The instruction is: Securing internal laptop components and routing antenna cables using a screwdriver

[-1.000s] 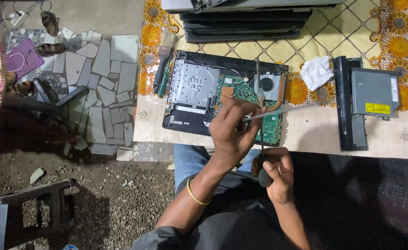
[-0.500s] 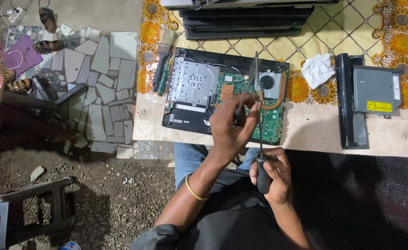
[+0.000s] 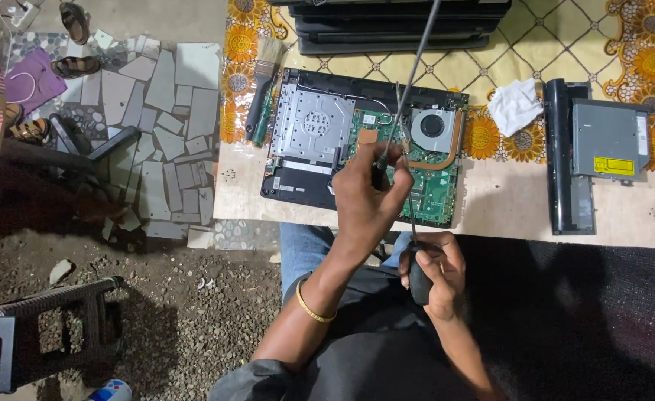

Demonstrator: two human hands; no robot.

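My right hand [image 3: 433, 269] grips a black screwdriver handle [image 3: 419, 281] near my lap. Just beyond, my left hand's fingers [image 3: 387, 165] pinch a thin metal rod [image 3: 410, 74] over the opened laptop's green circuit board [image 3: 433, 194] on the bench [image 3: 491, 212]. I judge I'm mid-disassembly; next needs careful tip placement.

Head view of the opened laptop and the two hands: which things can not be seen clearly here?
- Screwdriver tip: hidden behind the left hand; only the black handle shows in the right hand.
- Green board of the opened laptop: screws too small to tell.
- Stack of dark laptops: cut off by the top edge.
- Thin rod pinched by the left hand: upper end leaves the frame.
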